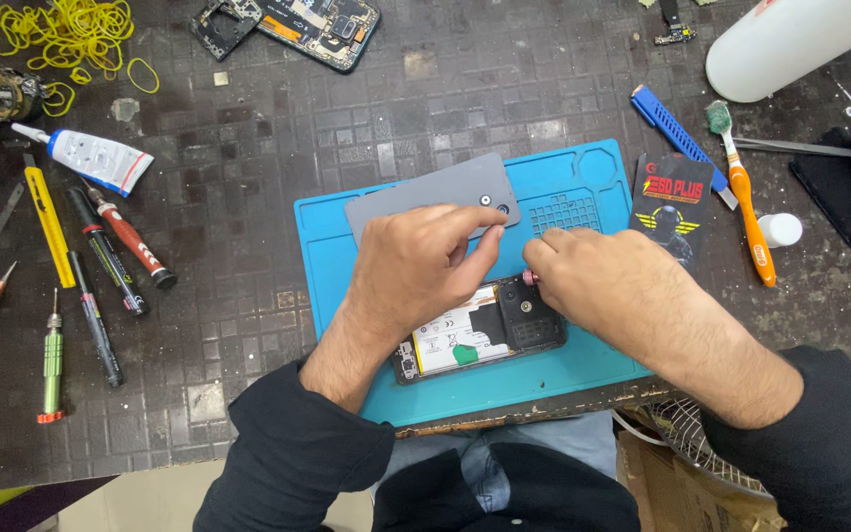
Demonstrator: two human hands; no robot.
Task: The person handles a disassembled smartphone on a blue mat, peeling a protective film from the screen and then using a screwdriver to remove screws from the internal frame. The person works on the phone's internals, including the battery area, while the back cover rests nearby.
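Observation:
An opened phone [475, 335] with its battery and dark boards showing lies on a blue work mat [327, 256]. My left hand [416, 261] rests over the phone's upper left part, its fingers curled and touching the grey back cover [416, 197] that lies just behind. My right hand [603, 281] is closed around a small tool with a reddish tip [530, 278], which points at the phone's top edge. The tool's body is hidden inside my fist.
Screwdrivers, a yellow cutter and a glue tube [96, 158] lie at the left. Yellow rubber bands [61, 34] and another opened phone [317, 25] sit at the back. A toothbrush [746, 197], a dark card [672, 207] and a white bottle [790, 39] are at the right.

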